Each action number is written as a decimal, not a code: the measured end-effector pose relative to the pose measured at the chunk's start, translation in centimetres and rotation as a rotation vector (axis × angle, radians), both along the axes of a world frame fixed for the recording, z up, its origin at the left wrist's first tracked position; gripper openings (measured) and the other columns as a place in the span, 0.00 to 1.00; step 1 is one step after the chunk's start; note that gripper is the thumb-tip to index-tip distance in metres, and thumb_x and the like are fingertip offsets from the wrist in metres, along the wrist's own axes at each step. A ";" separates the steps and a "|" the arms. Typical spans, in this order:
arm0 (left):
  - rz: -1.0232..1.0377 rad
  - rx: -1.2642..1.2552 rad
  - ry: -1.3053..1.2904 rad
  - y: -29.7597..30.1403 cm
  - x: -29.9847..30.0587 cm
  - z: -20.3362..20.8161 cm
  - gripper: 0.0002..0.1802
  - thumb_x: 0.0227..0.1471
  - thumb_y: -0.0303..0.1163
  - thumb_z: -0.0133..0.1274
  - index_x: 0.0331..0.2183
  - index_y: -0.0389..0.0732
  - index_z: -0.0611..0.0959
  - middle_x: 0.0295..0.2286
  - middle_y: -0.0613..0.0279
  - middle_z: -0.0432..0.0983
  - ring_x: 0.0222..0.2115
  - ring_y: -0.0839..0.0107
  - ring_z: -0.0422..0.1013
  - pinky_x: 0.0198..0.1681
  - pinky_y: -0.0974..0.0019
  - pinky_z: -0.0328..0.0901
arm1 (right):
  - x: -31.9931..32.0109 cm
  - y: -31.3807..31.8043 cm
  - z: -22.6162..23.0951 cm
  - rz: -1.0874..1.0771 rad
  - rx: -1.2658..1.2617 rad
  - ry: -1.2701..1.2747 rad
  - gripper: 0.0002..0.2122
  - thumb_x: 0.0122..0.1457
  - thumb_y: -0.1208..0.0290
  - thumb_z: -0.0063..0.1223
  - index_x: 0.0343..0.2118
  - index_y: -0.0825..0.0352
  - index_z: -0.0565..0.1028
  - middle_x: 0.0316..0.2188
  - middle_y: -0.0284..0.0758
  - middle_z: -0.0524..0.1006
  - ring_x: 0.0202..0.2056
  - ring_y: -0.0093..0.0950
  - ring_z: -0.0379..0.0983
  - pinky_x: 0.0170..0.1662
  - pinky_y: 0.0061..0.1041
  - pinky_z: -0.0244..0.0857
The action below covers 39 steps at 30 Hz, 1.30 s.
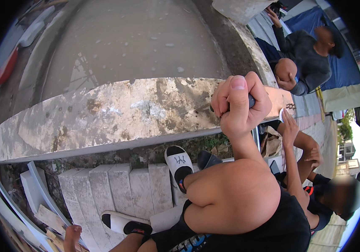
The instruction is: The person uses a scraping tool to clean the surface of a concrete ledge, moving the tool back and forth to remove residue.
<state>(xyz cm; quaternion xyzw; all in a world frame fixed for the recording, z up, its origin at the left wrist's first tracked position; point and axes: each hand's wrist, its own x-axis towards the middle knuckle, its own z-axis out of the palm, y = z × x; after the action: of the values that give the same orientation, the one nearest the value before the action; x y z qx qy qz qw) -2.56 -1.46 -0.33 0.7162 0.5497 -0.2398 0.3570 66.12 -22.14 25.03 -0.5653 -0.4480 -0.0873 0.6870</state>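
Observation:
My right hand [242, 101] is a fist around the dark handle [251, 101] of a small hand tool, thumb lying over the top. A thin tip shows left of the fist, close to the stained top of a low concrete wall [146, 110]; whether it touches is unclear, and the tool's kind cannot be made out. That surface is blotched with peeling white, tan and dark patches. Low at the left, my left hand [73, 234] is off the wall near wood scraps, fingers curled; anything inside them is hidden.
Murky water [133, 46] lies behind the wall. Pale blocks [121, 189] are lined up by my slippers [179, 161]. At right, a co-worker's hand [289, 126] presses a white piece to the wall's edge. Another person [306, 54] crouches farther back. Metal strips [47, 193] stand at left.

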 end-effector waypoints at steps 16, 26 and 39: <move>-0.074 0.173 -0.073 0.8 -0.1 3.1 0.16 0.47 0.17 0.51 0.40 0.36 0.84 0.28 0.49 0.82 0.33 0.55 0.80 0.38 0.60 0.72 | 1.9 0.7 -0.1 0.049 0.086 0.321 0.17 0.68 0.72 0.43 0.19 0.64 0.62 0.12 0.30 0.62 0.12 0.19 0.55 0.15 0.20 0.48; -0.025 0.435 0.298 1.8 -2.2 6.2 0.22 0.54 0.45 0.55 0.48 0.49 0.83 0.43 0.48 0.81 0.46 0.51 0.76 0.49 0.51 0.70 | 4.4 -3.3 -0.8 0.198 0.072 0.331 0.17 0.69 0.70 0.37 0.19 0.63 0.61 0.14 0.32 0.57 0.15 0.22 0.52 0.19 0.22 0.47; -0.092 0.249 0.262 0.9 -2.8 3.8 0.15 0.53 0.34 0.54 0.42 0.45 0.87 0.37 0.50 0.83 0.41 0.55 0.79 0.45 0.57 0.72 | 2.2 -1.0 -1.0 0.150 0.106 0.298 0.15 0.68 0.72 0.38 0.21 0.63 0.60 0.13 0.33 0.58 0.13 0.21 0.50 0.16 0.21 0.46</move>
<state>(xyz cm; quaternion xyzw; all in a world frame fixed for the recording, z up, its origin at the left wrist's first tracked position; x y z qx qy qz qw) -5.33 -0.59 3.51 0.7418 0.5837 -0.2771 0.1796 68.29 -23.10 24.05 -0.4999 -0.3770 0.0256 0.7793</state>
